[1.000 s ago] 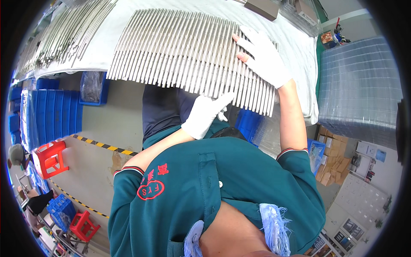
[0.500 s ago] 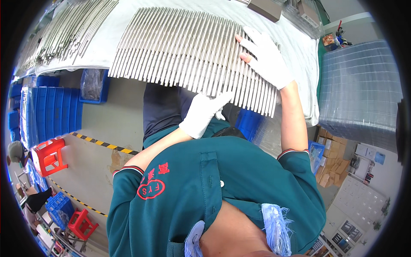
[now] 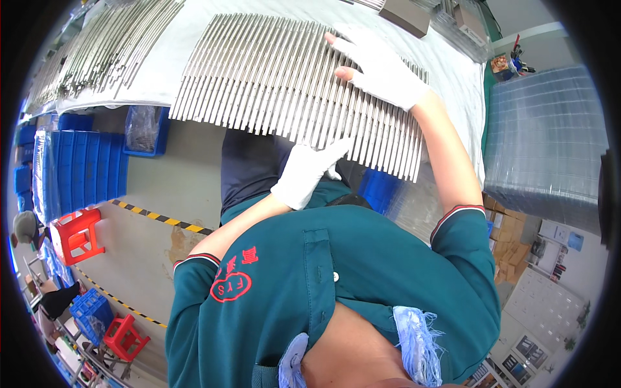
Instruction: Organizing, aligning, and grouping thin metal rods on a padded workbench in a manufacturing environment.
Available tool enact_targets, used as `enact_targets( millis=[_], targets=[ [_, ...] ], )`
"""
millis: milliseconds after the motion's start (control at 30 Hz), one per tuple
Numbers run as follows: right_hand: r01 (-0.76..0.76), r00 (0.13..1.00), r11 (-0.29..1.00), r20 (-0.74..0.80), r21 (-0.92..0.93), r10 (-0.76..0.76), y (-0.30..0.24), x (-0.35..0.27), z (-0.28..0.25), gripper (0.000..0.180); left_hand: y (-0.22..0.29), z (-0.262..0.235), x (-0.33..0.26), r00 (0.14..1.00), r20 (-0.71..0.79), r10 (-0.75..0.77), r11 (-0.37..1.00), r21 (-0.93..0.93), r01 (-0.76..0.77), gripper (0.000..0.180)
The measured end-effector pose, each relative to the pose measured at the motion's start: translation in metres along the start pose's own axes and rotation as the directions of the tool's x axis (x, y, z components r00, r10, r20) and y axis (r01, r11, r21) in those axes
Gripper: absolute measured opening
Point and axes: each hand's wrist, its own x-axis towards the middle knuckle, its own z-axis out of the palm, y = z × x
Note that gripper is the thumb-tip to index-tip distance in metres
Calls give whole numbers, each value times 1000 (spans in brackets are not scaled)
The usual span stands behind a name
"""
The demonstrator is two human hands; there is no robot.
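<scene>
A wide row of slim metal rods [image 3: 259, 77] lies side by side on the white-covered table [image 3: 453, 97], their near ends jutting past its front edge. My right hand [image 3: 381, 71], in a white glove with bare thumb and fingertip showing, rests flat over the right part of the row, fingers spread. In a white glove too, my left hand [image 3: 304, 174] is at the near ends of the rods around the middle, one digit stretched along them. Its other fingers are partly hidden, and I see no separate thing in it.
More metal rods [image 3: 110, 52] lie at the table's far left. A brown box [image 3: 404, 16] and clear plastic cases [image 3: 459, 32] sit at the back right. Stacked clear trays [image 3: 550, 129] stand on the right, blue crates [image 3: 87, 165] and a red stool [image 3: 77, 236] on the left.
My right hand has slid left and away from me across the rods, its forearm now slanting more. My left hand has stayed at the rods' near ends.
</scene>
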Motion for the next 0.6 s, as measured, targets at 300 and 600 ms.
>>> enact_targets(
  millis=[300, 600],
  targets=[
    [-28, 1000, 995, 6, -97, 29, 7, 0, 12, 61, 23, -5, 0, 950, 23, -310, 949, 68, 308, 35],
    [-33, 999, 999, 9, -40, 34, 5, 0, 9, 61, 29, -10, 1, 932, -40, -359, 933, -11, 359, 29]
  ],
)
